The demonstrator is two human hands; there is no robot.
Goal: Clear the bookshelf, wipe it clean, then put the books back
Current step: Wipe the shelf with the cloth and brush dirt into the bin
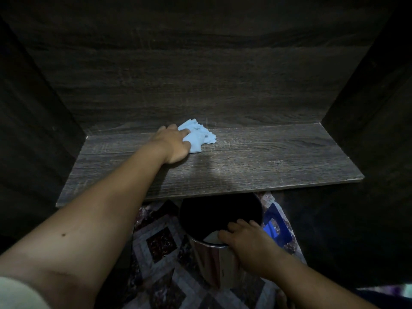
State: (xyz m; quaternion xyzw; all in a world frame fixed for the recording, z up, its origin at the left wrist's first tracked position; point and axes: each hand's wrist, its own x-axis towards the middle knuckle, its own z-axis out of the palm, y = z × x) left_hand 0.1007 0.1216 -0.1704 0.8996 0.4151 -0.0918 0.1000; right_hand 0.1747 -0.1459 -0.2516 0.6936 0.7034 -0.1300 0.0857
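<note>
L hand [176, 143] at far left-centre of the shelf board [267, 157], fingers curled into a bunched blue cloth [198, 139]. Cloth sits under the fingertips, most of it sticking out to the right and far side of the hand, near the back wall. Below the near edge, centre-right: metal bin [214, 262] on a patterned rug [156, 241]. R hand [247, 244] grips the bin's near rim, fingers hooked inside.

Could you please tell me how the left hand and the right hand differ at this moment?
The left hand reaches forward onto the shelf; the right hand is lower, below its front edge. The left hand holds a blue cloth; the right hand grips a metal bin by its rim. Both are bare.
</note>
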